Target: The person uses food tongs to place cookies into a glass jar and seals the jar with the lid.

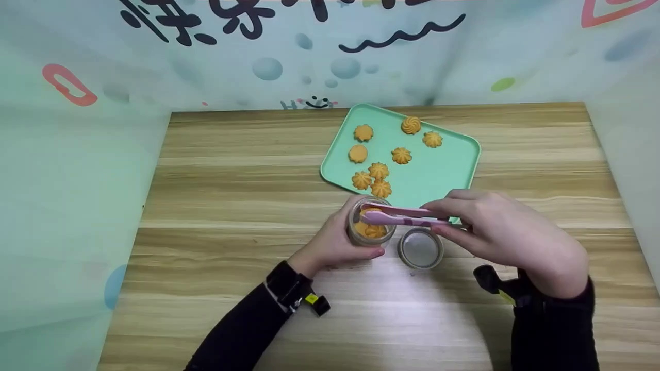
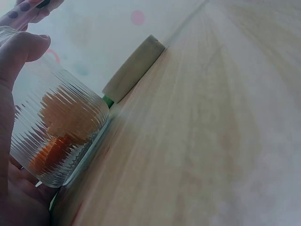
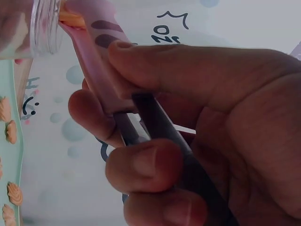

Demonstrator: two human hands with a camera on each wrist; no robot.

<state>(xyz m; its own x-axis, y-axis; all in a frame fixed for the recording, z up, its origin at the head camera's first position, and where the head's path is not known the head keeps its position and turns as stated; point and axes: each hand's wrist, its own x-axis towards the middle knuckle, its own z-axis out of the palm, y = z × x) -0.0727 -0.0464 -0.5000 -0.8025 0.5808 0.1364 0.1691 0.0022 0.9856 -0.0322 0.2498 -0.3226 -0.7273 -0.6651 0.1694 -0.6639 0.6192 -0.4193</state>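
Observation:
My left hand (image 1: 337, 237) grips a ribbed glass jar (image 2: 61, 127) standing on the table, with several golden cookies (image 1: 374, 231) inside it. Its thumb and fingers wrap the jar's side. In my right hand (image 1: 495, 232) is a pair of pink tongs (image 1: 407, 216) with metal handles, pinched between thumb and fingers. The tong tips reach over the jar's mouth, and a cookie shows between them in the right wrist view. Just right of the jar lies a round metal-rimmed lid (image 1: 421, 248).
Behind the jar, a mint green tray (image 1: 438, 175) holds several swirl-shaped cookies (image 1: 401, 155). Wood-grain tabletop (image 1: 232, 196) surrounds everything, and a printed curtain (image 1: 216, 77) hangs along the back and sides.

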